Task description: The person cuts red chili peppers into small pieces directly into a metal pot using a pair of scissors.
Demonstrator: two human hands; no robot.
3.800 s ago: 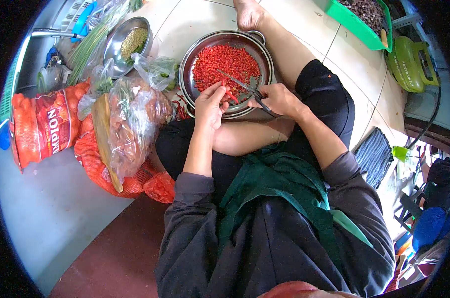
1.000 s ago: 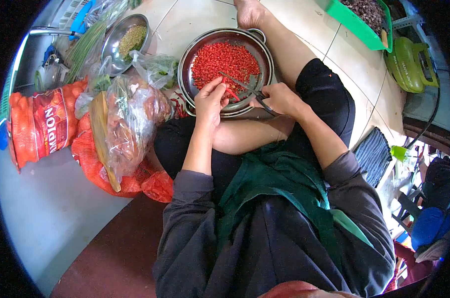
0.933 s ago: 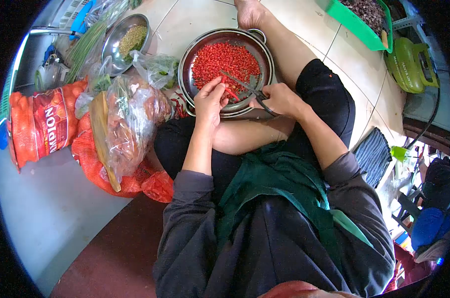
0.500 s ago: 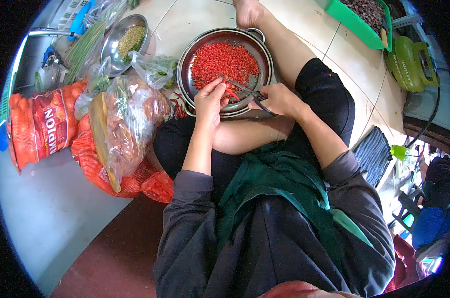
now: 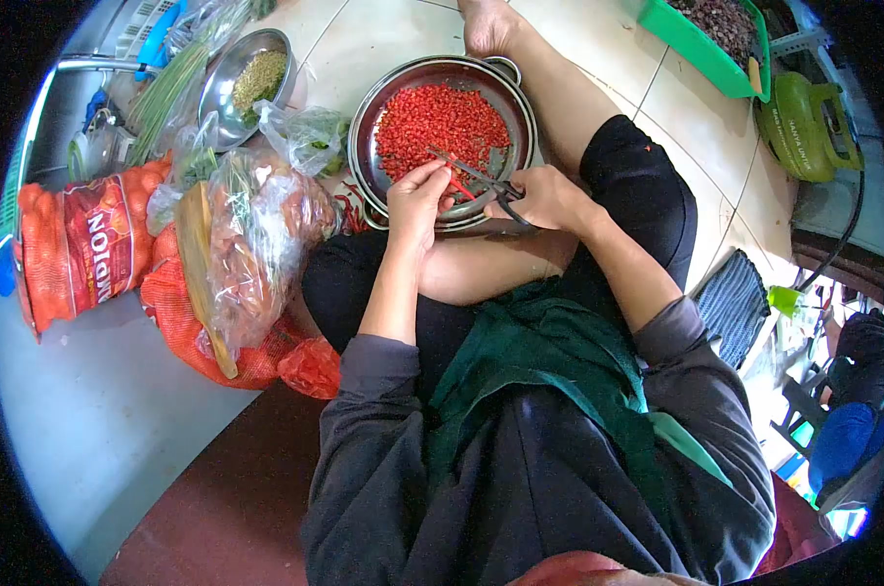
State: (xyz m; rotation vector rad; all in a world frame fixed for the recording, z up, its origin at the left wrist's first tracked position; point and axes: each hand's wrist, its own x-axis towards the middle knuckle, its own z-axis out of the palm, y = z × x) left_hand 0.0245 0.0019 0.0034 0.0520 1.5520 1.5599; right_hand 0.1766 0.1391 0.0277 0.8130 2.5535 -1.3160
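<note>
A round metal pot (image 5: 362,174) on the tiled floor holds many small pieces of cut red chili (image 5: 442,122). Over its near side, my left hand (image 5: 417,203) pinches a long red chili (image 5: 461,188). My right hand (image 5: 549,198) is closed round the handles of dark scissors (image 5: 481,176), whose blades reach left over the pot, beside the chili and my left fingertips. A few whole red chilies (image 5: 349,207) lie just left of the pot, partly hidden by plastic bags.
Left are a metal bowl (image 5: 284,88), a clear plastic bag (image 5: 256,244), an orange net sack (image 5: 46,254) and a red net bag (image 5: 173,303). A green tray (image 5: 696,54) and a green gas cylinder (image 5: 803,127) stand at upper right. My crossed legs flank the pot.
My left hand has shifted slightly right and down with the chili. The scissor handles have spread a little in my right hand. At the right edge, dark and blue clothing has moved.
</note>
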